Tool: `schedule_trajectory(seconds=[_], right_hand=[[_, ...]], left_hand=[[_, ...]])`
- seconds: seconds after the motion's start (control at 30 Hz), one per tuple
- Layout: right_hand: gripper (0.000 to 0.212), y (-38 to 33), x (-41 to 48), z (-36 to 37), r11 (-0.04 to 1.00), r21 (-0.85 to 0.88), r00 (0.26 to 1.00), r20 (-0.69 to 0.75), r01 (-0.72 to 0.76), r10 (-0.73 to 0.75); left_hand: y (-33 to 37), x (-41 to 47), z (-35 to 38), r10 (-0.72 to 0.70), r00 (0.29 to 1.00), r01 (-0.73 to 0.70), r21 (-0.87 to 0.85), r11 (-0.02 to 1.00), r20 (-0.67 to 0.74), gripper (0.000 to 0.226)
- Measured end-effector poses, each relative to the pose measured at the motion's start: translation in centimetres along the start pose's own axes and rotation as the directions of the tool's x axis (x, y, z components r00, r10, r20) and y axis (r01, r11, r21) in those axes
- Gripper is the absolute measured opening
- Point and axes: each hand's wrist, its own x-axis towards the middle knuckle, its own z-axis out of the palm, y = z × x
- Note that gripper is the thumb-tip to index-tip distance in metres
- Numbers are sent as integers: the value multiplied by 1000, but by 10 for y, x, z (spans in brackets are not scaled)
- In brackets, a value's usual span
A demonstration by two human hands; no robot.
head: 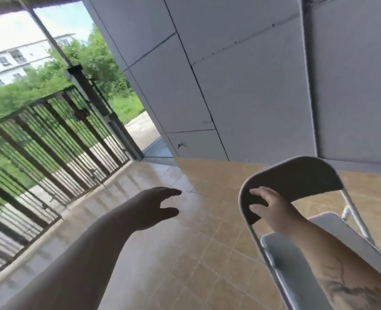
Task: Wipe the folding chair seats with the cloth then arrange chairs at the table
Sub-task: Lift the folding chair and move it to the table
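Observation:
A grey folding chair (296,177) with a dark backrest and a light grey seat (287,262) stands tilted at the lower right. My right hand (272,206) grips the left end of the backrest, fingers curled over its front. My left hand (156,206) hangs in the air to the left of the chair, fingers apart and holding nothing. No cloth and no table are in view.
Brown tiled floor (185,253) stretches ahead, wet and shiny toward the left. A dark barred metal gate (51,139) closes the left side. A grey panelled wall (241,86) runs behind the chair, with an opening to the outside beside the gate.

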Motion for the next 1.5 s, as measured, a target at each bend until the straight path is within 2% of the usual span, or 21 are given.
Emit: schedule_trajectory(seconds=[0.07, 0.13, 0.23, 0.37, 0.47, 0.6, 0.73, 0.87, 1.03, 1.1, 1.2, 1.3, 1.37, 1.5], right_hand=[[39, 5, 9, 20, 995, 16, 992, -79, -94, 95], [45, 11, 22, 31, 992, -8, 986, -111, -128, 126], [50, 30, 52, 44, 979, -14, 960, -200, -202, 195], [54, 64, 102, 53, 955, 10, 933, -212, -295, 290], [59, 76, 140, 58, 895, 70, 868, -222, -441, 445], [61, 96, 178, 67, 833, 151, 763, -341, -532, 550], [61, 119, 205, 81, 758, 281, 628, -431, -589, 648], [60, 131, 209, 102, 729, 432, 470, -566, -531, 677], [57, 155, 206, 118, 687, 513, 375, -586, -515, 719], [54, 169, 215, 118, 671, 533, 334, -596, -515, 730], [52, 184, 228, 99, 634, 553, 286, -587, -541, 757], [53, 196, 245, 84, 611, 548, 275, -574, -572, 771], [53, 204, 253, 73, 604, 565, 241, -587, -562, 773], [53, 221, 266, 68, 544, 682, 126, -561, -489, 818]], left_hand=[[-22, 41, -5, 110, 994, -112, 87, 990, 28, 53], [-28, 74, -7, 193, 981, -193, 121, 974, 8, 51], [-32, 140, 6, 329, 943, -332, 120, 936, 44, 49], [-29, 220, 28, 429, 902, -432, 79, 899, 48, 48], [-31, 271, 40, 519, 841, -536, 112, 837, 151, 50], [-32, 346, 39, 623, 754, -653, 134, 745, 209, 51], [-20, 426, 48, 731, 633, -774, 211, 596, 256, 51], [5, 484, 79, 833, 442, -896, 204, 394, 332, 52], [56, 526, 122, 852, 233, -965, 222, 142, 469, 55], [82, 544, 137, 842, 188, -971, 227, 80, 506, 58], [128, 567, 157, 864, 135, -971, 238, 18, 485, 63], [163, 578, 183, 834, 84, -959, 270, -80, 545, 70], [191, 588, 199, 820, 31, -927, 322, -190, 571, 75], [248, 605, 221, 737, -138, -772, 394, -498, 661, 69]])
